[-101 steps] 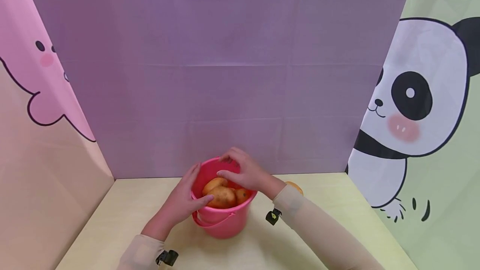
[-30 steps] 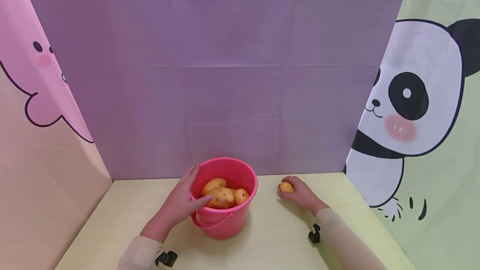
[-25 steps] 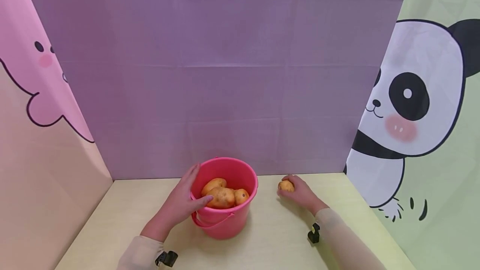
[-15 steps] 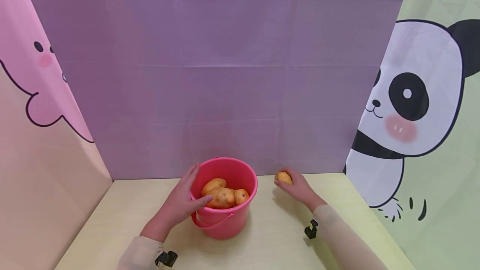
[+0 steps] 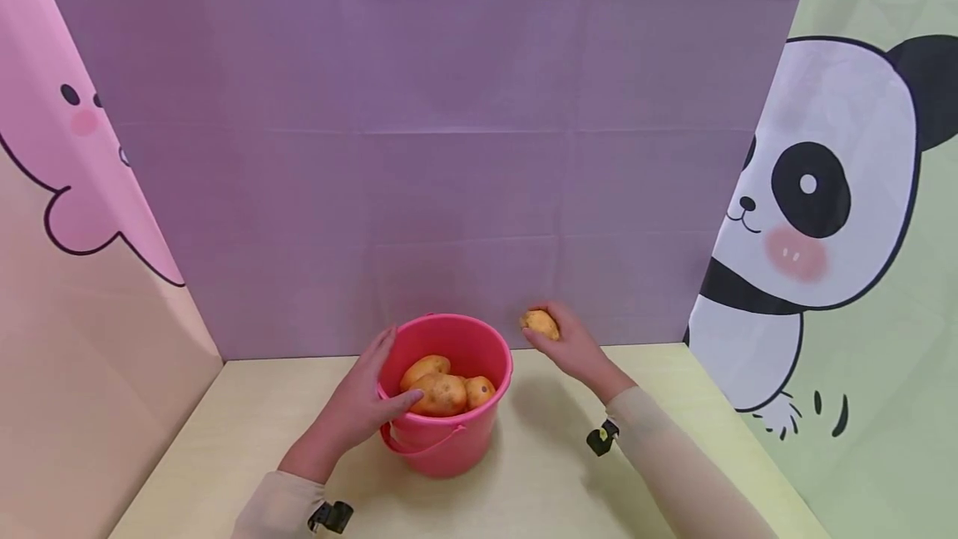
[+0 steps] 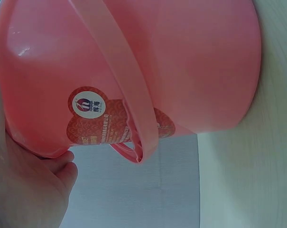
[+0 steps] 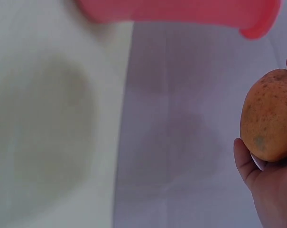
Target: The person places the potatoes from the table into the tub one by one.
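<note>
A pink bucket [image 5: 456,443] with several potatoes [image 5: 440,395] inside stands upright on the table, its handle [image 5: 430,445] hanging down in front. My left hand [image 5: 358,406] holds the bucket's left rim, thumb reaching over the front edge. The left wrist view shows that hand [image 6: 34,185] against the rim and a red label [image 6: 93,118] on the bucket's side. My right hand [image 5: 572,345] grips one potato [image 5: 540,324] in the air, right of the bucket and about level with its rim. In the right wrist view, fingers and thumb are around this potato [image 7: 271,116].
The pale wooden table [image 5: 262,431] meets a purple cloth backdrop [image 5: 464,148] just behind the bucket. Printed side panels with a pink animal [image 5: 82,181] and a panda [image 5: 816,190] stand left and right.
My right hand first left the bucket, then took hold of the potato on the table at the right. It has since raised it and moved left toward the bucket. The left hand stays put.
</note>
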`<state>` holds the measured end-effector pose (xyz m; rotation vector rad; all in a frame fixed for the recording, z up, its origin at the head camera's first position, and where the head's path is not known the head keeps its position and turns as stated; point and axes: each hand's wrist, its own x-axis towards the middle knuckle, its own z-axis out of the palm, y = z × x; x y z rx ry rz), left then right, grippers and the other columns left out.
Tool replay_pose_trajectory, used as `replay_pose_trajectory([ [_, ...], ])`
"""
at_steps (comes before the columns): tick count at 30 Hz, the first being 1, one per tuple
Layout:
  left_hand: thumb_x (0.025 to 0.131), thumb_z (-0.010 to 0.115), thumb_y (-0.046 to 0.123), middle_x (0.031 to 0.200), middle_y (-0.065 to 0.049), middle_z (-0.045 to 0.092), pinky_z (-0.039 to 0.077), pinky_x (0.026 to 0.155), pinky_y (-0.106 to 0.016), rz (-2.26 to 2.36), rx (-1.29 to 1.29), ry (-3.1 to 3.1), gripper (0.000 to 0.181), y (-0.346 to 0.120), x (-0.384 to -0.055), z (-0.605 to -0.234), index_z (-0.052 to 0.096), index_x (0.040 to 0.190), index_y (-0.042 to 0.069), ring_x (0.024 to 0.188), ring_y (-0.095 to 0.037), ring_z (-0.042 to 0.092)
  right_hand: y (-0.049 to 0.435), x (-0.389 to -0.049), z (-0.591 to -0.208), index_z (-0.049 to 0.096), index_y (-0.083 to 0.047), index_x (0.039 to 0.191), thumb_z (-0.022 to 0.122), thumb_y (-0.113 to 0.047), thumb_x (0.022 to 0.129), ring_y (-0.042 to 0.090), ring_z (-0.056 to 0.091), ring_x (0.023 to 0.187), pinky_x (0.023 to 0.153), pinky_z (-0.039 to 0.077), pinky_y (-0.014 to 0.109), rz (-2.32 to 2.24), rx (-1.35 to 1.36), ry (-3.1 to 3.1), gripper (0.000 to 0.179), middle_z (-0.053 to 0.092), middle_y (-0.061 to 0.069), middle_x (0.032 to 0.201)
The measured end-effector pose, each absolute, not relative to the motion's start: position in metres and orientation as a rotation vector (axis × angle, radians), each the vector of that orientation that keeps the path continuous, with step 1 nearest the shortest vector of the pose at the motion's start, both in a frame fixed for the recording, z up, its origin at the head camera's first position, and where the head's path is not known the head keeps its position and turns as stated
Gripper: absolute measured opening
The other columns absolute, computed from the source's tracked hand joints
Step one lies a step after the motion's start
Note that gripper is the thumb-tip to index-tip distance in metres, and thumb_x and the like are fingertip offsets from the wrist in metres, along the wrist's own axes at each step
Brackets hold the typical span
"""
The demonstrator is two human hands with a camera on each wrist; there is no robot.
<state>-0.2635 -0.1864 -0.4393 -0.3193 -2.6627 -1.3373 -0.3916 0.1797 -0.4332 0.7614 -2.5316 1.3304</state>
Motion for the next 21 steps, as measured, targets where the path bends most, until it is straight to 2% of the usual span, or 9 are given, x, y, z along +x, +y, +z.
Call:
replay_pose_trajectory([
  [8, 0.085, 0.095, 0.044, 0.183, -0.014, 0.019, 0.064, 0.097, -0.058, -1.366, -0.321, -2.654, 0.122, -0.187, -0.264, -0.440, 0.020, 0.179, 0.020, 0.161, -0.050, 0.029, 0.152, -0.382, -0.406, 0.066, -0.014, 0.136, 0.082, -0.028, 0.100, 0.025, 0.061, 0.110, 0.086, 0.062, 0.038, 1.231, 0.896, -2.450, 0.042, 0.064, 0.005, 0.125],
  [13, 0.086, 0.095, 0.043, 0.183, -0.014, 0.019, 0.063, 0.098, -0.059, -1.355, -0.307, -2.663, 0.122, -0.187, -0.264, -0.440, 0.020, 0.179, 0.019, 0.162, -0.050, 0.027, 0.134, -0.376, -0.398, 0.066, -0.015, 0.137, 0.083, -0.029, 0.099, 0.022, 0.060, 0.111, 0.083, 0.063, 0.035, 1.177, 0.959, -2.464, 0.044, 0.062, 0.002, 0.127],
  [21, 0.086, 0.095, 0.044, 0.183, -0.015, 0.019, 0.063, 0.098, -0.059, -1.347, -0.309, -2.675, 0.122, -0.188, -0.264, -0.440, 0.020, 0.179, 0.018, 0.162, -0.051, 0.028, 0.103, -0.368, -0.390, 0.066, -0.018, 0.139, 0.087, -0.032, 0.096, 0.018, 0.063, 0.112, 0.085, 0.064, 0.029, 1.068, 1.068, -2.499, 0.050, 0.062, -0.002, 0.125],
])
